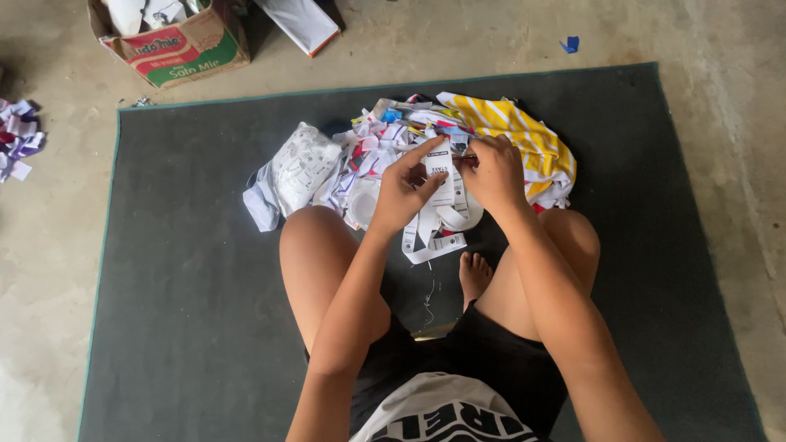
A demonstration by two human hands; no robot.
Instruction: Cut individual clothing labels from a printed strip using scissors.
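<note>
Both pinched shut — left hand (403, 190), right hand (494, 170) on white label strip (442, 184); dangling loops likely to snag or tear.

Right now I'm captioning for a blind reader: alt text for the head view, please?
Seated on a dark mat, a person's left hand and right hand hold white printed label strips above a pile of labels, beside yellow striped fabric.

cardboard box (176, 47), dark mat (180, 270), perhaps paper scraps (18, 137)
</note>
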